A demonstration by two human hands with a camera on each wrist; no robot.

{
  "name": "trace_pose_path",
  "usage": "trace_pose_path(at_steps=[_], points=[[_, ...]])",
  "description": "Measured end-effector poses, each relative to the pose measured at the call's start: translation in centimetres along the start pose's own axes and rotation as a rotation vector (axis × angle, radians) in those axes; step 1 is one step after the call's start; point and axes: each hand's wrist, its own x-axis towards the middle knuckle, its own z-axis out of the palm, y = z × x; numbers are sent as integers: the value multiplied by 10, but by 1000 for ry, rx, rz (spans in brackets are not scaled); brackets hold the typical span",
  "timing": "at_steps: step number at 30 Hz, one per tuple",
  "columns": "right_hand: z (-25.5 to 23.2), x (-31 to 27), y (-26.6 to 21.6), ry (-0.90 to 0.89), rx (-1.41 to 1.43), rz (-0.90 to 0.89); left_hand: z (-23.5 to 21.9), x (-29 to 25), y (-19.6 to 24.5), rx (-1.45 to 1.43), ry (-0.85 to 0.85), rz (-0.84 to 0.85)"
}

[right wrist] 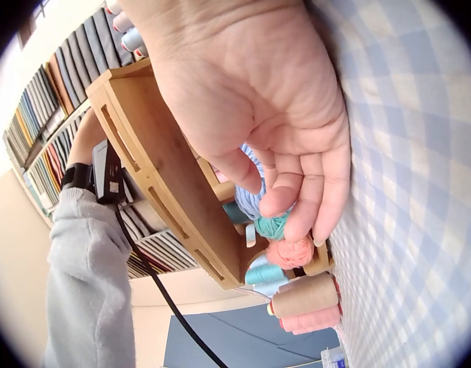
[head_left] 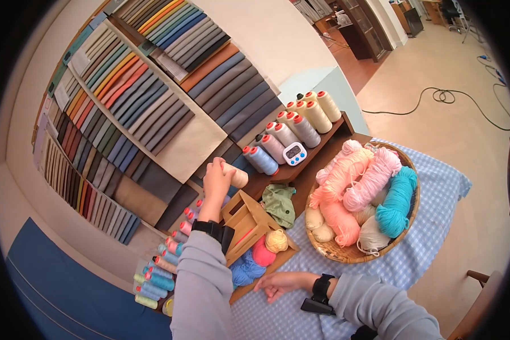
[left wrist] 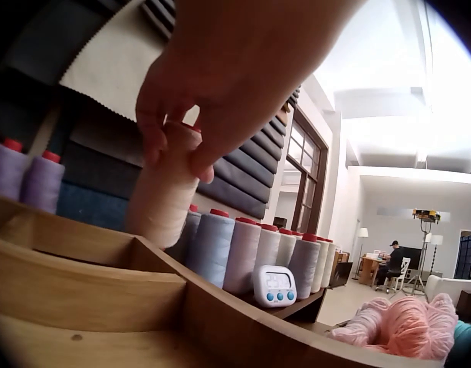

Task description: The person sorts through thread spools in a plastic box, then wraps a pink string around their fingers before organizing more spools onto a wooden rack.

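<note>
Mid-frame, that left hand [head_left: 215,184] pinches a pale thread cone [head_left: 239,178] near its top, best steadied clear of the wooden organiser [left wrist: 235,326]; lower down, the right hand [head_left: 283,283] is loosely open.

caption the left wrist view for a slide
Left hand grips a pale thread cone by its top, near a wooden box

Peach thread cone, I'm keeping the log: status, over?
Left hand grips peach thread cone near its top. Right hand open, empty, over gingham cloth. Possible obstacles close by: wooden organizer, blue thread cones, white timer.
</note>
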Motion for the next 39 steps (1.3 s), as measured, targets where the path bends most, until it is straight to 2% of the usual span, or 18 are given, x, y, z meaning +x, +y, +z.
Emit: trace_pose_path(at_steps=[2, 6, 14, 21, 23, 26, 29, 35, 37, 39], points=[[1, -1, -2, -2, 6, 0, 10, 5, 4, 29, -103, -52], [0, 1, 0, -14, 14, -7, 34, 12, 6, 18, -176, -42], [4, -2, -4, -20, 20, 7, 67, 21, 10, 31, -199, -11], [0, 3, 0, -37, 51, 9, 73, 23, 0, 101, -188, -57], [2, 2, -1, -33, 56, 14, 68, 23, -3, 45, -237, 30], [4, 0, -3, -22, 51, 17, 52, 23, -5, -5, -279, -8], [2, 1, -1, -22, 47, 6, 39, 25, -31, 41, -255, -48], [0, 2, -1, -19, 60, -1, 8, 16, -111, 165, -232, -103], [0, 3, -1, -23, 59, 3, -2, 3, -127, 182, -330, -258], [0, 3, -1, -30, 62, 7, -2, -14, -154, 219, -315, -246]])
